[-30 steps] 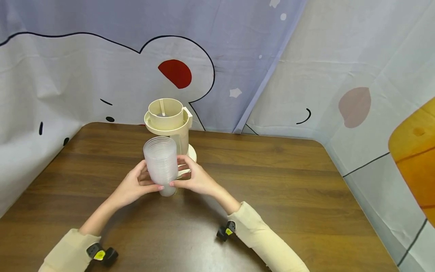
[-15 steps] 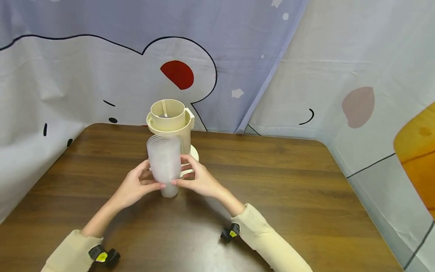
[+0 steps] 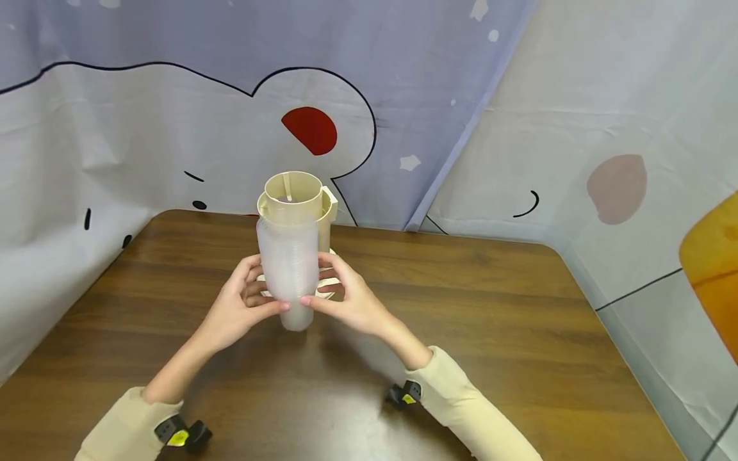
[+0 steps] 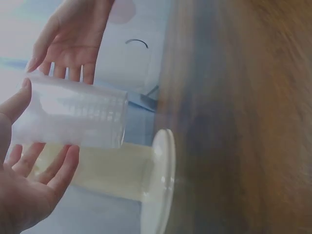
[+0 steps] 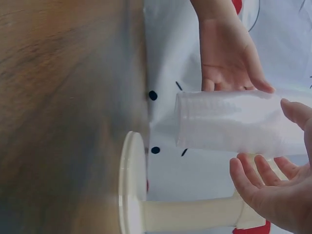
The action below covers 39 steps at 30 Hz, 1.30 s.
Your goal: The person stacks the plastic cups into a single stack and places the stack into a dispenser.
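Both hands hold a tall stack of clear, frosted-looking plastic cups [image 3: 288,256] upright between them. My left hand [image 3: 239,304] grips the left side, thumb on the front and fingers behind. My right hand [image 3: 357,298] grips the right side in the same way, the two thumbs close together low on the stack. Just behind stands a cream, cylinder-shaped dispenser [image 3: 295,187] with an open round top, partly hidden by the cups. In the left wrist view the lower end of the cups [image 4: 83,114] is raised above the table, beside the dispenser's round base [image 4: 165,170].
The brown wooden table [image 3: 461,333] has rounded back corners. Behind and to the right hangs a printed cloth curtain [image 3: 438,102], close to the table's back edge. Small black cameras [image 3: 184,435] sit on both cream sleeves.
Both hands have raised the stack of cups toward the dispenser's top, and it now overlaps the collar below the open ring. The whole head view has shifted slightly.
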Each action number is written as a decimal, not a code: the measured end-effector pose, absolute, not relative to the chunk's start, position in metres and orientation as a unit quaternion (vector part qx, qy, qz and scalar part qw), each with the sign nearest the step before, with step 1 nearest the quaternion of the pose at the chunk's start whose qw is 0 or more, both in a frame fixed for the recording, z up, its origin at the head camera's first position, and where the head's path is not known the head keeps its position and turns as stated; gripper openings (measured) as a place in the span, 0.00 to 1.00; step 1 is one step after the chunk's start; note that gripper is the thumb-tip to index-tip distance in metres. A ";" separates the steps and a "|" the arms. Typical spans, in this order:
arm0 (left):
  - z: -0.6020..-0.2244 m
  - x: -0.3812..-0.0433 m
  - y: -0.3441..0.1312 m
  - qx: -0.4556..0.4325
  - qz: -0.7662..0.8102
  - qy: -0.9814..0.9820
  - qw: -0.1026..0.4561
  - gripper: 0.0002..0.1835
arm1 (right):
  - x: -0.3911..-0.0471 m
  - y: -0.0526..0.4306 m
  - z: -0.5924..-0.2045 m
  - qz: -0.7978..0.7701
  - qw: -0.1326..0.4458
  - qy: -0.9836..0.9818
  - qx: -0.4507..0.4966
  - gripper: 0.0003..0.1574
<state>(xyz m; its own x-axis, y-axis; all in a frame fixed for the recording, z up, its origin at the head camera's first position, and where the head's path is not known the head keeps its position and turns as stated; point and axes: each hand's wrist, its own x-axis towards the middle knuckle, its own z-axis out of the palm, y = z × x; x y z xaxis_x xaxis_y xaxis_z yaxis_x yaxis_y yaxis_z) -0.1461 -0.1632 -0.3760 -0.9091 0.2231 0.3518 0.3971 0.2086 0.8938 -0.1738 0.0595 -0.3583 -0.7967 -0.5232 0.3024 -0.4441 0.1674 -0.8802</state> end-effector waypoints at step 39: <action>-0.267 -0.169 -0.135 -0.202 -0.605 -0.753 0.163 0.29 | -0.200 0.066 -0.259 -0.592 -0.057 0.729 -0.338 0.37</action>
